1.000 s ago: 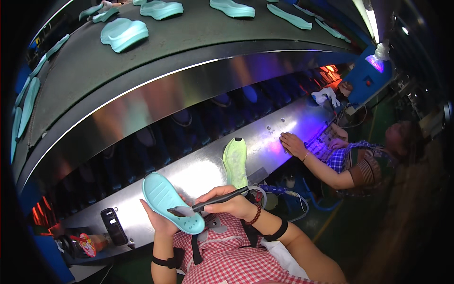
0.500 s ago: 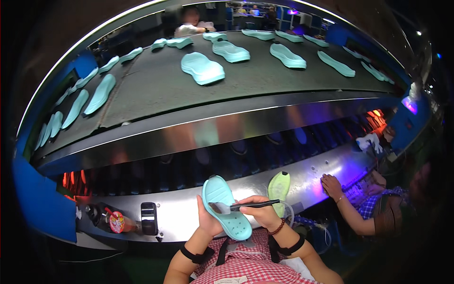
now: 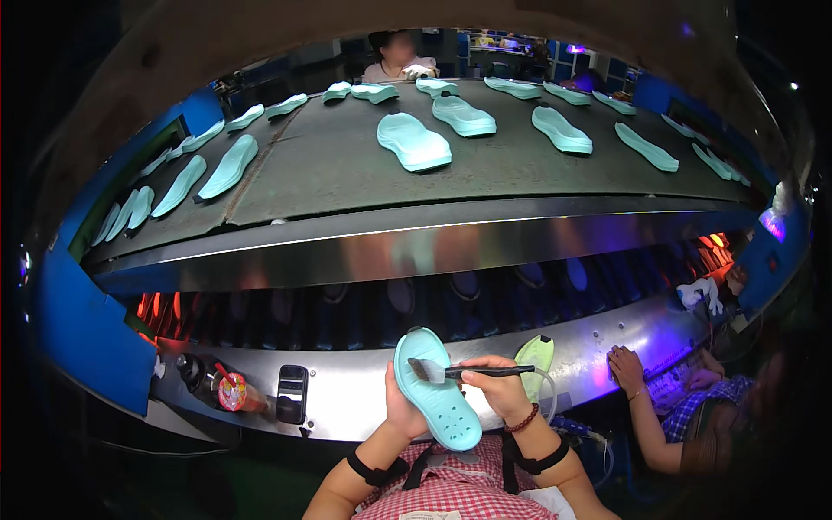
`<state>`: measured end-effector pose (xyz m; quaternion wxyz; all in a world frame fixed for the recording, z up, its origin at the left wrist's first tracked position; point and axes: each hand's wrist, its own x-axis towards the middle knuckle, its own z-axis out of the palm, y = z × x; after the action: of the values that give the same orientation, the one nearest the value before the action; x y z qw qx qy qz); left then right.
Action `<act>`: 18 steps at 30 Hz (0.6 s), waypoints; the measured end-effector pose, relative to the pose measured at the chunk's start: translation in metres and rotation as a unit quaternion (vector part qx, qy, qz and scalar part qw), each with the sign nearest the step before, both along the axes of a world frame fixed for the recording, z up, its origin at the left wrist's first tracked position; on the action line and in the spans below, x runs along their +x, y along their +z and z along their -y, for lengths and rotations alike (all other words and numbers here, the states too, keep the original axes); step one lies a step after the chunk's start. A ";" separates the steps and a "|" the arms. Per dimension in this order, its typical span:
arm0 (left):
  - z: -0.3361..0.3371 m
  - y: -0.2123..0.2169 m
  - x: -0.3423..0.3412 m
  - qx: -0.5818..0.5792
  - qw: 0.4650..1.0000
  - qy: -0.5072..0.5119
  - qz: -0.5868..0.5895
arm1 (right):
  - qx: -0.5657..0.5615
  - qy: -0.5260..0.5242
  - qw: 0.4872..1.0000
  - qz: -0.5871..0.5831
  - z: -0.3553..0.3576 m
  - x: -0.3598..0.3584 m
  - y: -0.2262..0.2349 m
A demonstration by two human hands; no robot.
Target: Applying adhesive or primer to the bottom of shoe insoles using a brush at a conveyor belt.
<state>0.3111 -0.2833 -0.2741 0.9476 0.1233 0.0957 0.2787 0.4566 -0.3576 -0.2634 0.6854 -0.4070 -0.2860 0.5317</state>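
My left hand (image 3: 402,409) grips a light blue shoe sole (image 3: 449,411) by its left edge. The sole stands tilted over the front edge of the metal ledge, small holes showing at its lower end. In my right hand (image 3: 503,392) is a flat brush (image 3: 428,371) with a black handle, and a clear tube runs from the handle's end. The bristles lie against the inner face of the sole, in its upper half. Behind my right hand, a pale green sole-shaped piece (image 3: 536,354) rests on the ledge, partly covered.
Beyond the metal ledge (image 3: 347,420), a dark conveyor belt (image 3: 321,178) carries several light blue soles. On the ledge's left are a phone (image 3: 292,397), a cup with a straw (image 3: 241,395) and a dark bottle (image 3: 198,374). To the right rests a co-worker's hand (image 3: 626,367). Another person (image 3: 399,62) is across the belt.
The whole view has shifted, so everything appears farther right and mostly lower. On the sole, the bristles have moved slightly up toward its top end. Both hands keep their holds.
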 end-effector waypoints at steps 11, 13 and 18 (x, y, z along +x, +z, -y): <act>-0.002 0.005 0.005 0.001 1.000 -0.015 0.003 | -0.014 -0.041 0.993 0.106 -0.024 0.010 0.024; -0.001 0.005 0.010 0.008 0.999 0.031 0.016 | 0.001 -0.050 0.981 0.185 -0.027 0.000 0.027; -0.009 -0.017 0.006 0.008 0.988 0.110 -0.109 | 0.146 -0.044 0.850 0.504 -0.012 -0.024 0.041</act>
<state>0.3169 -0.2738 -0.2908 0.8941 0.1495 0.2089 0.3669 0.4326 -0.3460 -0.2228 0.5215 -0.5268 -0.6480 0.1750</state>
